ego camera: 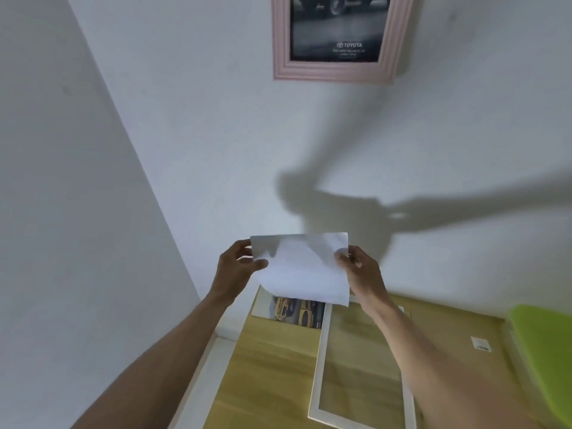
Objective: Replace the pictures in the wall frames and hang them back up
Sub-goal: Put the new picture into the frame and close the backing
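I hold a white sheet (pixel 301 270), a picture seen from its blank back, up in front of the wall. My left hand (pixel 236 267) pinches its left edge and my right hand (pixel 359 267) pinches its right edge. Below it a white frame (pixel 318 366) lies flat on the wooden table (pixel 269 366), its opening showing the wood. A car picture (pixel 294 312) with yellow cars lies on the table beside the frame's top left corner. A pink frame (pixel 334 71) with a dark Toyota picture hangs on the wall above.
A lime-green object (pixel 544 345) sits at the table's right edge. A small sticker or card (pixel 480 344) lies on the wood near it. The table stands in a corner of white walls, with a side wall close on the left.
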Motion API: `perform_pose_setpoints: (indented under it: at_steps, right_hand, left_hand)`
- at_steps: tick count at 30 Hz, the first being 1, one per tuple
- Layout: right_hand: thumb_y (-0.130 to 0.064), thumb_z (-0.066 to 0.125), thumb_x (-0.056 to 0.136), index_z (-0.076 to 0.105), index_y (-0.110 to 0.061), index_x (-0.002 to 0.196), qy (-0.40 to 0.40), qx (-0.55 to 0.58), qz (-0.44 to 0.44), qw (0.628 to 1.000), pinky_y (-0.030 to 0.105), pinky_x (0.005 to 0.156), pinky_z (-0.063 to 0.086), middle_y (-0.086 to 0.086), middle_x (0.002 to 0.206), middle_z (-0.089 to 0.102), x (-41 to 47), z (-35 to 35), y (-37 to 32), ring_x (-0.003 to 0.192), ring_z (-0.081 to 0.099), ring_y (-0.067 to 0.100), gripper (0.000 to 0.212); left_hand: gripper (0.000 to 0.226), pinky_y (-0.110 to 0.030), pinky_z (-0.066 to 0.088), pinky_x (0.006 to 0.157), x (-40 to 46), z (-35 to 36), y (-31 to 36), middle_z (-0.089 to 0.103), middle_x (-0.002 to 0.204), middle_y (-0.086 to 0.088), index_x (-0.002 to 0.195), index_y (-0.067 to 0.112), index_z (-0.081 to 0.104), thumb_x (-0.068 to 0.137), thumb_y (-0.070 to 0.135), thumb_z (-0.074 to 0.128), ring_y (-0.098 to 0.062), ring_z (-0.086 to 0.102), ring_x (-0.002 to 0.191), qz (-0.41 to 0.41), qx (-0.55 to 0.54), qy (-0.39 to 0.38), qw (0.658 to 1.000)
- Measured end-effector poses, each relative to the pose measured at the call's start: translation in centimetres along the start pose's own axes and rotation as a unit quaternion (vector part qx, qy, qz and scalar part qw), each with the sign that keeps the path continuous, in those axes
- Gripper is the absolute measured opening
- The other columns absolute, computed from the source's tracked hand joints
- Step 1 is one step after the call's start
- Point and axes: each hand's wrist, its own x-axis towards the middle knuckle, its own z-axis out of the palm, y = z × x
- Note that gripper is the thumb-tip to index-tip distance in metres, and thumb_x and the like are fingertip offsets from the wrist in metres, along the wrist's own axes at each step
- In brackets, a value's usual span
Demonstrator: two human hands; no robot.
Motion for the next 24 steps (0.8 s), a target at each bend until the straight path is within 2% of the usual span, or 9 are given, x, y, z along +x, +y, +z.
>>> perform_pose_setpoints:
  at_steps: [4, 6, 8, 10, 13, 16, 19, 22, 24]
  right_hand:
    - [-0.037, 0.068, 0.089, 0.069, -0.031, 0.108, 0.035, 0.090, 0.034, 0.995, 0.045, 0.088, 0.053, 0.000, 0.106, 0.072, 0.9, -2.3, -0.8, 0.101, 0.067, 0.023, 0.020]
    - [-0.036, 0.069, 0.089, 0.064, -0.028, 0.120, 0.008, 0.081, 0.056, 0.995, 0.041, 0.083, 0.058, -0.001, 0.111, 0.072, 0.4, -3.8, -0.2, 0.099, 0.071, 0.019, 0.033]
    - [-0.026, 0.072, 0.086, 0.061, -0.027, 0.122, -0.027, 0.056, 0.087, 0.994, 0.035, 0.080, 0.057, -0.001, 0.109, 0.072, -0.7, -5.2, 0.8, 0.095, 0.073, 0.017, 0.037]
    - [-0.010, 0.071, 0.084, 0.061, -0.025, 0.119, -0.029, 0.049, 0.117, 0.991, 0.037, 0.082, 0.059, 0.006, 0.104, 0.074, -1.8, -6.2, 2.4, 0.090, 0.074, 0.022, 0.039]
    - [-0.002, 0.069, 0.083, 0.063, -0.024, 0.117, 0.031, 0.047, 0.148, 0.987, 0.037, 0.075, 0.059, 0.008, 0.101, 0.074, -3.0, -7.4, 4.9, 0.087, 0.074, 0.025, 0.041]
    - [0.000, 0.068, 0.083, 0.061, -0.019, 0.119, 0.090, 0.043, 0.174, 0.980, 0.030, 0.064, 0.055, 0.010, 0.100, 0.073, -4.4, -8.5, 7.4, 0.081, 0.071, 0.022, 0.041]
    - [0.001, 0.066, 0.082, 0.064, -0.015, 0.117, 0.118, 0.005, 0.211, 0.970, 0.022, 0.055, 0.045, 0.010, 0.096, 0.073, -5.6, -9.3, 10.1, 0.069, 0.064, 0.016, 0.039]
    - [-0.004, 0.066, 0.082, 0.066, -0.015, 0.119, 0.131, -0.055, 0.241, 0.960, 0.025, 0.063, 0.043, 0.000, 0.088, 0.068, -6.7, -9.8, 12.3, 0.073, 0.062, 0.014, 0.039]
    - [-0.007, 0.066, 0.085, 0.066, -0.016, 0.122, 0.131, -0.100, 0.256, 0.953, 0.025, 0.074, 0.044, -0.001, 0.099, 0.067, -7.4, -10.0, 13.5, 0.088, 0.062, 0.015, 0.038]
  left_hand:
    - [0.041, -0.042, 0.054, 0.080, 0.5, 1.8, 2.1, 0.074, 0.096, -0.004, 0.111, 0.021, 0.069, 0.074, 0.005, 0.078, -0.025, 0.070, 0.088, -0.008, -0.074, -0.011, 0.997]
    - [0.036, -0.039, 0.056, 0.079, 0.6, 2.8, 2.5, 0.074, 0.098, -0.008, 0.107, 0.016, 0.071, 0.074, 0.002, 0.076, -0.026, 0.071, 0.088, -0.017, -0.106, -0.013, 0.994]
    - [0.035, -0.037, 0.059, 0.079, 0.5, 3.8, 2.8, 0.074, 0.099, -0.012, 0.106, 0.012, 0.071, 0.075, -0.003, 0.074, -0.025, 0.071, 0.085, -0.030, -0.142, -0.013, 0.989]
    - [0.034, -0.040, 0.059, 0.081, 0.5, 4.7, 2.6, 0.074, 0.097, -0.013, 0.107, 0.010, 0.071, 0.076, -0.005, 0.073, -0.026, 0.071, 0.084, -0.046, -0.162, -0.021, 0.986]
    - [0.040, -0.045, 0.059, 0.081, 0.1, 6.0, 1.0, 0.073, 0.097, -0.016, 0.115, 0.012, 0.066, 0.077, 0.003, 0.077, -0.030, 0.072, 0.088, -0.087, -0.100, -0.094, 0.987]
    - [0.052, -0.037, 0.061, 0.071, -1.5, 8.0, -1.1, 0.064, 0.088, -0.018, 0.121, 0.015, 0.063, 0.077, -0.010, 0.070, -0.026, 0.070, 0.081, -0.119, -0.016, -0.188, 0.975]
    - [0.064, -0.030, 0.060, 0.066, -2.4, 10.4, -3.3, 0.069, 0.083, -0.015, 0.123, 0.022, 0.062, 0.073, -0.019, 0.060, -0.025, 0.069, 0.077, -0.123, 0.027, -0.202, 0.971]
    - [0.066, -0.034, 0.060, 0.076, -2.9, 12.4, -5.4, 0.071, 0.088, -0.017, 0.110, 0.035, 0.068, 0.069, -0.017, 0.064, -0.030, 0.069, 0.085, -0.096, 0.091, -0.185, 0.974]
    - [0.062, -0.039, 0.059, 0.082, -3.2, 13.6, -6.6, 0.072, 0.085, -0.007, 0.098, 0.039, 0.071, 0.069, -0.015, 0.065, -0.025, 0.068, 0.083, -0.103, 0.115, -0.183, 0.971]
